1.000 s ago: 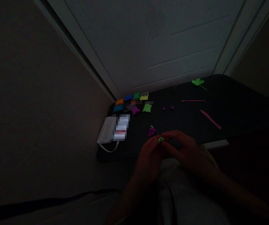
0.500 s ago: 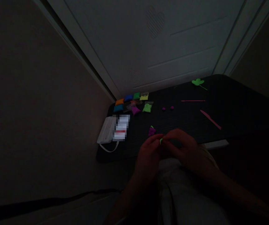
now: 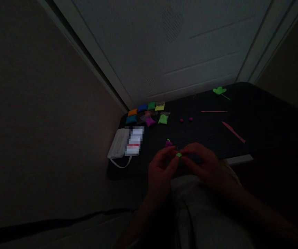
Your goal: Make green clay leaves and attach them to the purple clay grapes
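Observation:
A small piece of light green modelling clay (image 3: pixel 178 154) is pinched between my two hands near the table's front edge. My left hand (image 3: pixel 162 167) has its thumb and fingertips closed on the left side of the piece. From the right, my right hand (image 3: pixel 202 159) grips it with thumb and forefinger. Just beyond my left fingers lies a bunch of purple clay balls (image 3: pixel 168 143) with a green bit on top, partly hidden by that hand. Two loose purple clay balls (image 3: pixel 186 119) sit farther back on the dark table (image 3: pixel 195 133).
Several coloured clay packets (image 3: pixel 142 108) lie at the back left, with an opened light green packet (image 3: pixel 163 119). A phone (image 3: pixel 134 141) rests beside a white cabled case (image 3: pixel 118 143). To the right are a pink knife (image 3: pixel 233 132), a thin pink stick (image 3: pixel 213 111) and a green flower-shaped piece (image 3: pixel 219 91).
The green clay piece has turned and now shows a wider, flatter face. My left hand has shifted slightly left, its thumb raised against the piece, covering more of the purple bunch.

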Available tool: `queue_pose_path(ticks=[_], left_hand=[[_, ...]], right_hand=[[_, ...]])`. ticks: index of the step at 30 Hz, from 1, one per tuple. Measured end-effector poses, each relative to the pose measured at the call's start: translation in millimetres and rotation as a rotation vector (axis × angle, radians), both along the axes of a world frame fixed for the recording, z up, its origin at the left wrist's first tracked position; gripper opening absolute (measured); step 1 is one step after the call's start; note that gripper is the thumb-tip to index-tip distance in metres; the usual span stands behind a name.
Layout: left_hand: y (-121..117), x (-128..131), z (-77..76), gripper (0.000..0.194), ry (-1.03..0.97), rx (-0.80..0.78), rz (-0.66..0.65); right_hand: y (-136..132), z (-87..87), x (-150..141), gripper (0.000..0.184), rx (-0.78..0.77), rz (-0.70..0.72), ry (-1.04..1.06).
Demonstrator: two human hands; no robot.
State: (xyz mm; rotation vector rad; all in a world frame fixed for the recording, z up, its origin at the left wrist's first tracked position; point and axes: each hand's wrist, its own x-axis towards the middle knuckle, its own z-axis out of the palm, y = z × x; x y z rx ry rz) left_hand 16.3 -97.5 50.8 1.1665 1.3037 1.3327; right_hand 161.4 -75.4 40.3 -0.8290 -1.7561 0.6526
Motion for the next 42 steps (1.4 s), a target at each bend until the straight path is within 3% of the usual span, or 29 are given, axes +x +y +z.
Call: queue_pose_path(ticks=[6, 9, 12, 16, 22, 25, 31, 35, 42], left_hand=[[2, -4, 1.9, 0.031, 0.102, 0.044, -0.044], [13, -15, -2.2, 0.030, 0.203, 0.071, 0.013], [31, -31, -13.1, 0.032, 0.441, 0.075, 0.105], [53, -43, -31.3, 0.035, 0.868, 0.081, 0.080], [61, -34, -45.8, 0.042, 1.106, 0.060, 0.006], [62, -30, -51.0, 0.041, 1.132, 0.091, 0.010], [58, -23, -54.8, 0.033, 1.025, 0.156, 0.010], [46, -15, -42.4, 0.034, 0.869, 0.237, 0.038], [26, -4, -12.7, 0.037, 0.786, 0.401, 0.093]], right_hand=[[1, -0.5, 1, 0.015, -0.027, 0.010, -0.029], [3, -3.7, 3, 0.012, -0.027, -0.057, -0.040], [7, -7.1, 5, 0.009, -0.063, -0.140, -0.041], [11, -10.0, 6, 0.010, -0.135, -0.199, -0.032], [15, -14.4, 3, 0.010, -0.196, -0.165, 0.018], [18, -17.7, 2, 0.010, -0.277, -0.146, 0.104], [27, -23.9, -2, 0.016, -0.593, -0.100, 0.412], [31, -28.5, -4, 0.021, -0.697, -0.067, 0.565], [28, -24.4, -10, 0.021, -0.671, -0.031, 0.678]])
